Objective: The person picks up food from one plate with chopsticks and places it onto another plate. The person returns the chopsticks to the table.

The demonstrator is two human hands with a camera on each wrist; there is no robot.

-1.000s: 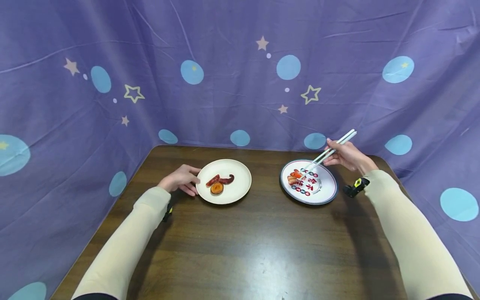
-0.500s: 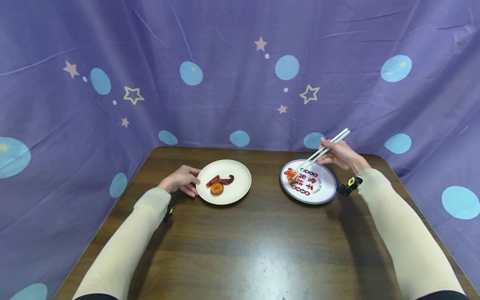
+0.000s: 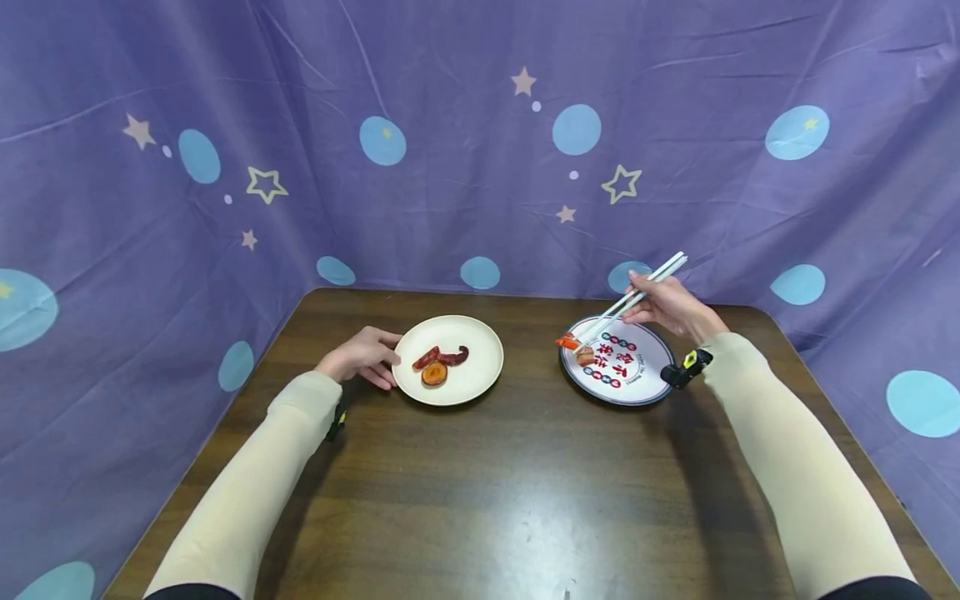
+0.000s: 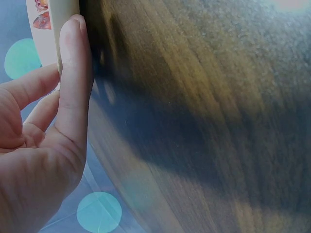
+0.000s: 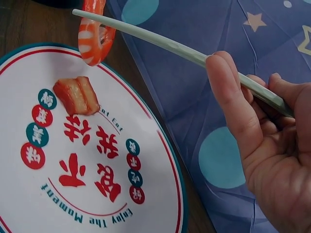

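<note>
Pale green chopsticks point(image 3: 607, 320) are gripped in my right hand point(image 3: 670, 307), their tips slanting down to the left. An orange-and-white shrimp point(image 5: 90, 42) is held at the tips, above the left rim of a white plate point(image 5: 29, 199) with red lettering and a blue-green edge. A browned chunk of layered meat point(image 5: 77, 95) lies on that plate. My left hand point(image 3: 366, 358) pinches the left rim of a cream plate point(image 3: 480, 367). On it sit a round orange-brown piece point(image 3: 433, 375), a dark red curled tentacle point(image 3: 456, 358) and a reddish piece point(image 3: 425, 358).
Both plates stand toward the back of a brown wooden table point(image 3: 450, 500). A purple curtain point(image 3: 465, 208) with stars and blue dots rises behind and on both sides. Wood separates the two plates.
My right hand and the chopsticks have moved left. The shrimp has lifted off the printed plate and shifted to its left rim. My left hand stays on the cream plate.
</note>
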